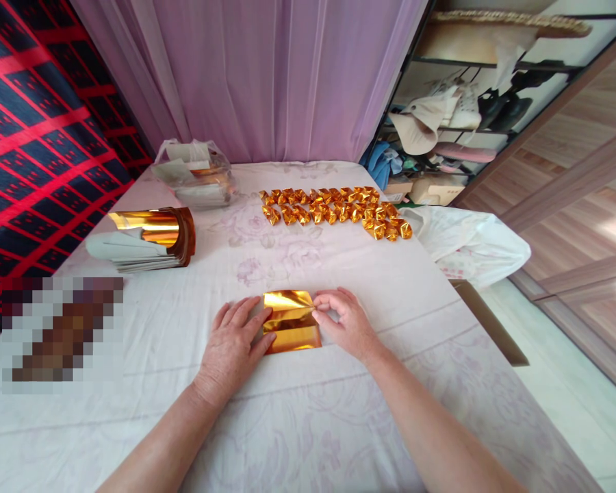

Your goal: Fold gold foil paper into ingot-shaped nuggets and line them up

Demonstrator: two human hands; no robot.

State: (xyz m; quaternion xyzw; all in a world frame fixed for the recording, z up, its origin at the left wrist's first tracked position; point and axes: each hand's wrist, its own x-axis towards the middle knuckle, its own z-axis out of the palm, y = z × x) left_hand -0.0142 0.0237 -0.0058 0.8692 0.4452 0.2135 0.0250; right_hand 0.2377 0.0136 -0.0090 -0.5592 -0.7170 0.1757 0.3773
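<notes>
A shiny gold foil paper [290, 320] lies on the cloth-covered table in front of me, with crease lines running across it. My left hand [239, 335] rests flat with its fingers spread, the thumb and index finger touching the paper's left edge. At the right edge, my right hand [343, 318] pinches the paper between thumb and fingertips. Beyond, several folded gold foil pieces [328, 205] stand in rows toward the back right of the table.
A curved stack of gold foil sheets [159, 236] sits at the left, with a clear plastic bag of sheets [198, 174] behind it. A pixelated patch covers something at far left. A white plastic bag [472, 243] and a shoe shelf [456, 109] are at the right.
</notes>
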